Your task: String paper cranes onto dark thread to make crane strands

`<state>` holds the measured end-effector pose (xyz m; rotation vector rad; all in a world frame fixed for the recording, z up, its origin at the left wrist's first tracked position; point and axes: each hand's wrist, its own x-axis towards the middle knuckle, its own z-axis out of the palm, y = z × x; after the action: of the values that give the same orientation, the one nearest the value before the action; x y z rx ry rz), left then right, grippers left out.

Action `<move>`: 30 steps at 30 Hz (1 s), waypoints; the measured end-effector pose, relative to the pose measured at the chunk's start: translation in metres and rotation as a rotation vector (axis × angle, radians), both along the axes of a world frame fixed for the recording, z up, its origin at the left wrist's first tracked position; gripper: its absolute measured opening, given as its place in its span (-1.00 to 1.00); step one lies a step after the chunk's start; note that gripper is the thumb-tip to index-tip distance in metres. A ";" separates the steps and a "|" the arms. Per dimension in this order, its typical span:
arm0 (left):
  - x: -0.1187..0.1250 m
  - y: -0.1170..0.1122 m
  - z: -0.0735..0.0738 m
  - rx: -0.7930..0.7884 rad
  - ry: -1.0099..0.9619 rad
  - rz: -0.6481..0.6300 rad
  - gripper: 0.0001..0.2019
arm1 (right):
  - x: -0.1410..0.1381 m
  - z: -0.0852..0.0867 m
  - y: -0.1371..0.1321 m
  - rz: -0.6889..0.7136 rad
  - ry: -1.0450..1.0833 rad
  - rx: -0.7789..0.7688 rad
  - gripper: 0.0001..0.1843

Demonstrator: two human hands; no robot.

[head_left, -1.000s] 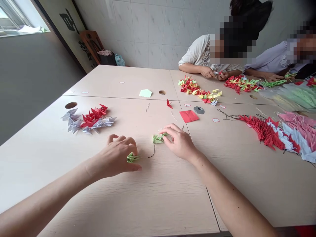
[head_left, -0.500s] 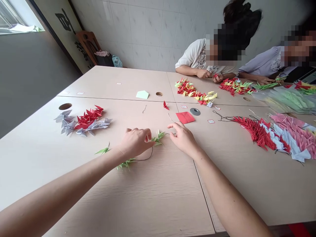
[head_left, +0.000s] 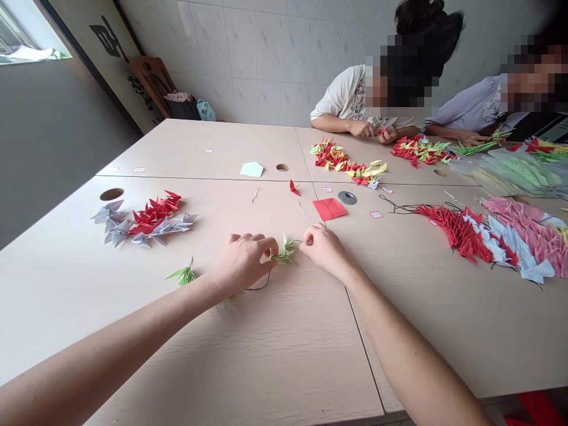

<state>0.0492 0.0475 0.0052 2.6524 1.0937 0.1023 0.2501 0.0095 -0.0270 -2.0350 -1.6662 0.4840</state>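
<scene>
My left hand (head_left: 244, 261) is closed around one end of a small bunch of green folded-paper cranes (head_left: 286, 253), just above the table. A dark thread (head_left: 262, 287) loops below that hand. My right hand (head_left: 325, 248) is closed in a pinch on the thread's end where it leaves the bunch on the right. More green paper cranes (head_left: 184, 274) lie left of my left wrist, partly hidden by the forearm. Farther off, a single red paper crane (head_left: 294, 188) and a creased red paper square (head_left: 329, 209) lie on the table.
A string of grey and red cranes (head_left: 146, 222) lies at the left. Red, blue and pink strings (head_left: 501, 239) lie at the right. A pale green paper (head_left: 252, 170) and a grey ring (head_left: 347, 198) are farther back. Two people (head_left: 344, 94) sit across the table (head_left: 248, 367).
My right hand's fingers have closed from a looser curl into a pinch at the thread. My left hand stays at the green cranes. The view has shifted slightly.
</scene>
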 end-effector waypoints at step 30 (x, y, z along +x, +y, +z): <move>-0.005 -0.006 -0.003 -0.216 -0.054 0.019 -0.90 | 0.034 0.003 0.001 -0.025 0.279 -0.052 -0.98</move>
<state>0.0440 0.0415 0.0025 2.4342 1.0493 0.0552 0.2837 0.0110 -0.0241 -1.9190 -1.4738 0.7709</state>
